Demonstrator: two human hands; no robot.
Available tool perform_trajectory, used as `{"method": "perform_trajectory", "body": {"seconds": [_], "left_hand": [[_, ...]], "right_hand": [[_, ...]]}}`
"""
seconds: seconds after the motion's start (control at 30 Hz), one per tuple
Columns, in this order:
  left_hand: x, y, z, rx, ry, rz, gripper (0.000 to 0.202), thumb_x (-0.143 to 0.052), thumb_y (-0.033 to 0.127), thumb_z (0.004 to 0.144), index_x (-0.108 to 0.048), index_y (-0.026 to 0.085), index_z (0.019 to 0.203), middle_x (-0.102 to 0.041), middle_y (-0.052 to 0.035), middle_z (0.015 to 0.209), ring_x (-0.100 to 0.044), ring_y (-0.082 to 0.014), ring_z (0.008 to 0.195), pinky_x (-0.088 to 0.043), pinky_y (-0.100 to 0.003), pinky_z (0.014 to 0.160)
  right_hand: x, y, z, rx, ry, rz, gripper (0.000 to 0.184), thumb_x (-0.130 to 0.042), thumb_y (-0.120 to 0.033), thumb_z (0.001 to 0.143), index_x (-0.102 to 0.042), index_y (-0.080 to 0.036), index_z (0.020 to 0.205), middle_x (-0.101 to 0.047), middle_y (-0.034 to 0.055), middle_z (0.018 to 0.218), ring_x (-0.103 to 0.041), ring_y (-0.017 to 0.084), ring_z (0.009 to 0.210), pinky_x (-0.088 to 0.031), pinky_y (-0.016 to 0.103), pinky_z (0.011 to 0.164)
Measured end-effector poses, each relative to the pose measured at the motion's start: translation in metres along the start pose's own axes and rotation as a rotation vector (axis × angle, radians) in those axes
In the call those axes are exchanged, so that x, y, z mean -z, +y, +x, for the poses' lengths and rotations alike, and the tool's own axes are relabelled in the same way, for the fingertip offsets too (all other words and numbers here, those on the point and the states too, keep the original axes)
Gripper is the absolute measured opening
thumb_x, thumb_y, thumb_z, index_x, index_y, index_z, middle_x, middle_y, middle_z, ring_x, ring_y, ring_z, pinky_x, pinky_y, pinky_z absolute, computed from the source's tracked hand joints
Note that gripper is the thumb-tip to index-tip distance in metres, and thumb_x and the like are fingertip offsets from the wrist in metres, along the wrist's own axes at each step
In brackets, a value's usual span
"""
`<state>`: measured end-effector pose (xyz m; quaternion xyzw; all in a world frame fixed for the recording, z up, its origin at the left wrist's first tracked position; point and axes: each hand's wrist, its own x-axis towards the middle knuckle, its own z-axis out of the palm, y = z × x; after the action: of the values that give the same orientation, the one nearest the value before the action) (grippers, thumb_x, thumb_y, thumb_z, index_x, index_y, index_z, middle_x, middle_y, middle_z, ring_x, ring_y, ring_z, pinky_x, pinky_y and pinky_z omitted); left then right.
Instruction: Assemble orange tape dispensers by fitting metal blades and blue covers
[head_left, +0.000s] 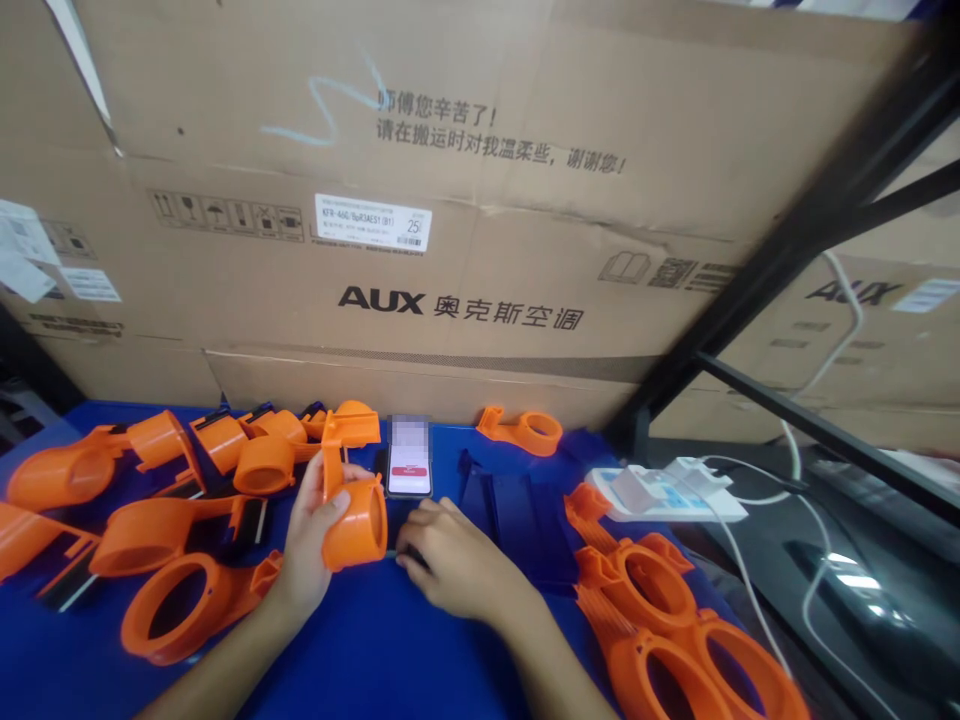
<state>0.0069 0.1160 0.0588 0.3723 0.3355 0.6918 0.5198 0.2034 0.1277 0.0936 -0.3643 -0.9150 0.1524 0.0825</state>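
My left hand (311, 530) is closed around an orange plastic ring holder (360, 525), a short round collar with an upright arm that ends in a curved tab. The collar's opening faces right, toward my other hand. My right hand (446, 560) is just beside it, low over the blue table surface (375, 640), with its fingers curled in. Something dark shows under those fingers, but I cannot make out what it is. A phone (409, 458) with a lit screen lies just beyond both hands. Flat dark blue plastic pieces (525, 525) lie to the right.
Several orange ring holders fitted with black strips (146, 535) cover the left side. More orange ring holders (667, 600) lie at the right, and a single orange holder (525, 430) at the back. A white power strip (664, 495) with cables sits right; a large cardboard box (450, 200) stands behind.
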Motion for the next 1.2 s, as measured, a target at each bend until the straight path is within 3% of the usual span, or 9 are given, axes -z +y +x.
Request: {"method": "perform_trajectory", "body": {"seconds": [0.13,0.6,0.83,1.2], "left_hand": [[0.0,0.0019,0.0031,-0.012,0.031,-0.012,0.028,-0.072,0.034,0.083,-0.065,0.022,0.107,-0.071,-0.0044,0.102,-0.066,-0.0214,0.089,-0.053,-0.032,0.08],[-0.0004,0.0003,-0.0001,0.014,0.001,0.043,0.034,-0.073,0.035,0.083,-0.062,0.023,0.113,-0.069,-0.0023,0.094,-0.063,-0.0191,0.082,-0.052,-0.029,0.075],[-0.0006,0.0024,0.0015,0.038,-0.003,0.047,0.023,-0.074,0.039,0.082,-0.064,0.02,0.092,-0.067,-0.0012,0.085,-0.061,-0.0157,0.073,-0.05,-0.025,0.068],[-0.0059,0.0052,0.0019,0.043,0.016,0.036,0.026,-0.076,0.037,0.08,-0.063,0.021,0.096,-0.07,-0.0006,0.081,-0.062,-0.0163,0.073,-0.051,-0.026,0.071]], "right_hand": [[-0.0005,0.0037,0.0022,0.008,0.036,-0.013,0.006,-0.064,-0.014,0.092,-0.066,-0.019,0.089,-0.068,0.0046,0.095,-0.06,0.021,0.096,-0.038,0.033,0.084],[-0.0061,0.008,0.0042,-0.021,0.06,0.094,0.009,-0.064,-0.012,0.09,-0.062,-0.02,0.089,-0.066,0.0031,0.097,-0.059,0.02,0.099,-0.038,0.034,0.09],[-0.0064,0.0096,0.0025,-0.016,0.051,0.1,0.011,-0.06,-0.01,0.091,-0.062,-0.021,0.09,-0.067,0.0027,0.097,-0.059,0.02,0.099,-0.038,0.034,0.091],[-0.0038,0.0072,0.0018,-0.029,0.051,0.037,0.009,-0.057,-0.014,0.092,-0.063,-0.02,0.089,-0.066,0.005,0.098,-0.058,0.022,0.099,-0.036,0.035,0.089]]}}
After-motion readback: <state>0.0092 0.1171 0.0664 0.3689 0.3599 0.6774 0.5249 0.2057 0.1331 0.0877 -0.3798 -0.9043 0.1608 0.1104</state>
